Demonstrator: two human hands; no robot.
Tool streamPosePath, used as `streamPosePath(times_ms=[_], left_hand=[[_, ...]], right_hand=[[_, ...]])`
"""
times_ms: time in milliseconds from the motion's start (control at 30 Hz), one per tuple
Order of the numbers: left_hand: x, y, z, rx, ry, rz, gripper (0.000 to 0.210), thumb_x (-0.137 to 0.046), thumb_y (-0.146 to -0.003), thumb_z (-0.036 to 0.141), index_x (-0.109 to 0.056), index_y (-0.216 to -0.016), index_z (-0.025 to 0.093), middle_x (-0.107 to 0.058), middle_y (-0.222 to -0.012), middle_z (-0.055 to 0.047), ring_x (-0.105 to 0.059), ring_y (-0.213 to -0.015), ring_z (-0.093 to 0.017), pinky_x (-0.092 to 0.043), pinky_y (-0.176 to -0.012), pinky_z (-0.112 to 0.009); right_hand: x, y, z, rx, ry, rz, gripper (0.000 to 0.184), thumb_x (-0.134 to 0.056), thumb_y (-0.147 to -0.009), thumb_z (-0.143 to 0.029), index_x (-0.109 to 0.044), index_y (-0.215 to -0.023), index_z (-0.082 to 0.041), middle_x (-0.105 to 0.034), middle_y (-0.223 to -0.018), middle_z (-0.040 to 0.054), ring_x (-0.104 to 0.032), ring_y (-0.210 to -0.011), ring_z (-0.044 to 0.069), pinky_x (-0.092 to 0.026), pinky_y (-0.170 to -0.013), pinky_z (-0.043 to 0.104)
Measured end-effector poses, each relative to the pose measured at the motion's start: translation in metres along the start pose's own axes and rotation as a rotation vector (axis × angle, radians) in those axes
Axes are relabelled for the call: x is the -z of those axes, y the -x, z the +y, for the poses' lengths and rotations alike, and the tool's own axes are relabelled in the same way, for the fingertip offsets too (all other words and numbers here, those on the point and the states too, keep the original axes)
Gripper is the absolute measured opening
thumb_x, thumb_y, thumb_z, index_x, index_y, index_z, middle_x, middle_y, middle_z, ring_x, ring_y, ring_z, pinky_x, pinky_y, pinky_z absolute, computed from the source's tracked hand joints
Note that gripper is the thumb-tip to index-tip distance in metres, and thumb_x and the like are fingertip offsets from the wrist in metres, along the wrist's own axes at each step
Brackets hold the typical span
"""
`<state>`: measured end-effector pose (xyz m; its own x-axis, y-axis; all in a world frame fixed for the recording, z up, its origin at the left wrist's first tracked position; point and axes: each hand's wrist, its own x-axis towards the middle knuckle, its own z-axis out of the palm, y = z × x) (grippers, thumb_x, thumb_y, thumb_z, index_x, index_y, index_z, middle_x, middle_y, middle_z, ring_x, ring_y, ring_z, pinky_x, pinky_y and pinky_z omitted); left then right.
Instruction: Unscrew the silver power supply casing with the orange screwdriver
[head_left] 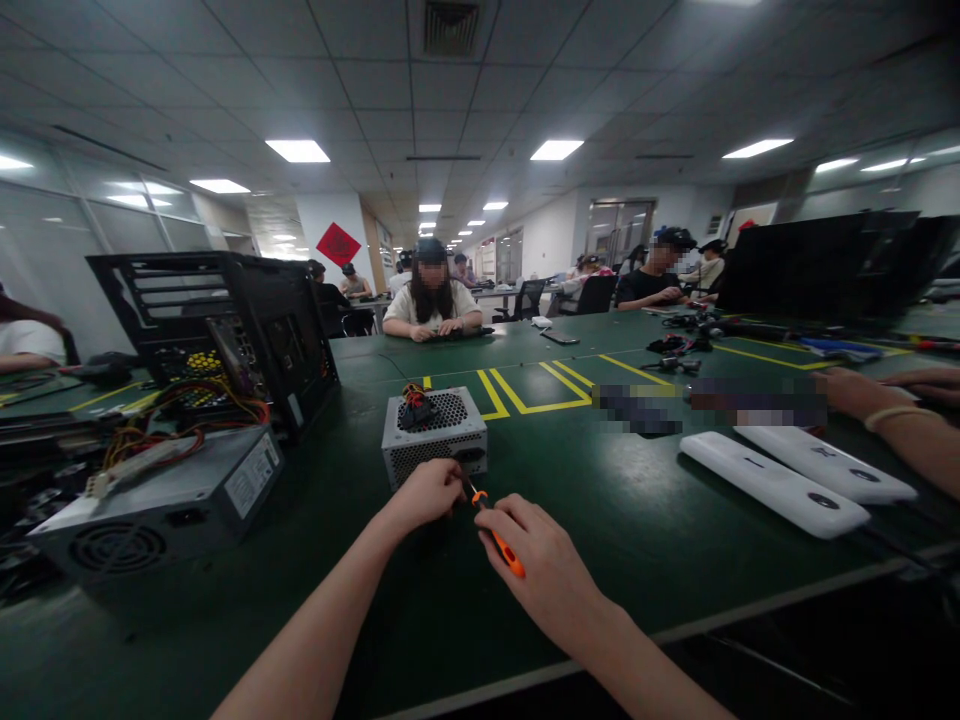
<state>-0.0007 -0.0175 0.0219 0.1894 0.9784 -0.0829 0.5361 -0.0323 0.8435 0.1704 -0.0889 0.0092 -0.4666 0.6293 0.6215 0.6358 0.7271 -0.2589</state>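
My right hand [546,556] is wrapped around the orange handle of a screwdriver [511,555], whose thin shaft points up and left toward my left hand. With its fingers curled and pinched together, my left hand [429,487] sits at the front of a grey power supply unit [436,440], close to the screwdriver's tip. Whatever those fingers may hold, and the exact spot the tip meets, is too small to make out. The power supply unit stands on the green table [577,455], with a bundle of coloured cables and a black connector [417,408] on its top.
On the left are a second power supply unit [251,478] with loose cables and an open black computer case [296,350]. Two white devices [772,488] lie at right, near another person's hands [862,398]. A person [431,300] sits opposite. A dark monitor [817,265] stands far right.
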Motion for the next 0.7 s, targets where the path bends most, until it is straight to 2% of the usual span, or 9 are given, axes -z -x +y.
streamPosePath(times_ms=[67, 133, 200, 267, 367, 500, 633, 700], left_hand=[[0.008, 0.009, 0.007, -0.153, -0.207, 0.098, 0.008, -0.054, -0.067, 0.013, -0.059, -0.071, 0.017, -0.061, -0.07, -0.002, -0.053, -0.061, -0.012, -0.035, -0.052, -0.02], [0.015, 0.017, 0.014, -0.31, -0.46, 0.215, 0.007, -0.054, -0.07, 0.018, -0.059, -0.075, 0.018, -0.059, -0.072, -0.002, -0.053, -0.067, -0.015, -0.039, -0.06, -0.024], [0.018, 0.021, 0.018, -0.43, -0.662, 0.369, 0.014, -0.054, -0.071, 0.021, -0.057, -0.085, 0.018, -0.058, -0.084, -0.004, -0.052, -0.081, -0.019, -0.041, -0.072, -0.031], [0.018, 0.021, 0.017, -0.51, -0.793, 0.473, 0.031, -0.056, -0.071, 0.022, -0.053, -0.101, 0.017, -0.054, -0.103, -0.007, -0.047, -0.097, -0.023, -0.038, -0.084, -0.037], [0.014, 0.015, 0.008, -0.563, -0.89, 0.488, 0.056, -0.059, -0.07, 0.022, -0.04, -0.122, 0.018, -0.044, -0.123, -0.009, -0.037, -0.112, -0.025, -0.031, -0.094, -0.041], [0.01, 0.007, -0.006, -0.561, -0.909, 0.533, 0.061, -0.058, -0.072, 0.023, -0.034, -0.127, 0.018, -0.042, -0.129, -0.009, -0.034, -0.117, -0.024, -0.027, -0.098, -0.042], [0.01, 0.004, -0.008, -0.556, -0.898, 0.58, 0.055, -0.057, -0.074, 0.023, -0.038, -0.125, 0.018, -0.045, -0.127, -0.009, -0.038, -0.115, -0.024, -0.028, -0.097, -0.041], [0.009, 0.003, -0.008, -0.556, -0.884, 0.597, 0.052, -0.056, -0.075, 0.022, -0.04, -0.124, 0.019, -0.048, -0.125, -0.008, -0.039, -0.113, -0.024, -0.03, -0.095, -0.04]], right_hand=[[-0.001, 0.001, 0.0, -0.002, 0.015, -0.014, 0.019, -0.05, -0.078, -0.007, -0.059, -0.091, -0.017, -0.055, -0.082, 0.0049, -0.054, -0.073, 0.015, -0.047, -0.065, 0.029], [-0.001, 0.001, -0.001, -0.01, 0.022, -0.032, 0.02, -0.051, -0.078, -0.006, -0.06, -0.091, -0.018, -0.055, -0.083, 0.0053, -0.054, -0.073, 0.015, -0.047, -0.064, 0.029], [0.0, 0.001, -0.002, -0.031, 0.003, -0.048, 0.02, -0.054, -0.077, -0.007, -0.06, -0.093, -0.017, -0.055, -0.086, 0.0059, -0.055, -0.075, 0.016, -0.048, -0.067, 0.03], [0.003, 0.001, -0.004, -0.059, -0.055, -0.062, 0.023, -0.058, -0.077, -0.013, -0.058, -0.099, -0.017, -0.055, -0.09, 0.0065, -0.056, -0.079, 0.017, -0.049, -0.07, 0.032], [0.006, 0.002, -0.009, -0.091, -0.161, -0.061, 0.031, -0.058, -0.077, -0.019, -0.054, -0.108, -0.018, -0.055, -0.094, 0.0063, -0.057, -0.084, 0.018, -0.049, -0.076, 0.033], [-0.003, 0.008, -0.016, -0.145, -0.212, -0.053, 0.039, -0.048, -0.079, -0.013, -0.049, -0.118, -0.018, -0.055, -0.098, 0.0085, -0.058, -0.086, 0.018, -0.05, -0.076, 0.033], [-0.018, 0.01, -0.011, -0.399, -0.366, -0.012, 0.047, -0.049, -0.077, -0.013, -0.041, -0.124, -0.015, -0.057, -0.103, 0.0118, -0.058, -0.091, 0.021, -0.048, -0.077, 0.036], [-0.019, 0.006, -0.008, -0.574, -0.597, -0.043, 0.043, -0.046, -0.079, -0.013, -0.04, -0.121, -0.016, -0.06, -0.093, 0.0083, -0.059, -0.076, 0.016, -0.049, -0.063, 0.028]])
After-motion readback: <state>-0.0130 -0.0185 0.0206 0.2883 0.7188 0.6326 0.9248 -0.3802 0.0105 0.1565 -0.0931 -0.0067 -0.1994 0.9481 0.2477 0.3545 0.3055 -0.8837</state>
